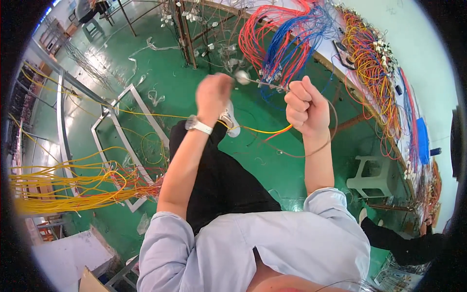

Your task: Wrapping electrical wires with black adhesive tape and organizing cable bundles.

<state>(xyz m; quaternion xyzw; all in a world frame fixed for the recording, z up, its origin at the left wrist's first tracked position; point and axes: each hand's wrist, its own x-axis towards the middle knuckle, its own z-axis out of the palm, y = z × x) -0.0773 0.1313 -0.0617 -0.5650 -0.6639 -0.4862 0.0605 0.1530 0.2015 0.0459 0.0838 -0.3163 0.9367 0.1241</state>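
Brown wire (272, 85) runs at one o'clock between your hands: your right hand (307, 106), at two, curls its fingers tight around it; a blurred white piece (242, 77) shows at twelve. Your left hand (214, 95), at eleven, blurs — finger state unclear. Probably midway: wire gripped, handling unfinished — yellow wires (73, 200) hang at nine.

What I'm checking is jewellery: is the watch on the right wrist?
No, the white-strapped watch is on the left wrist.
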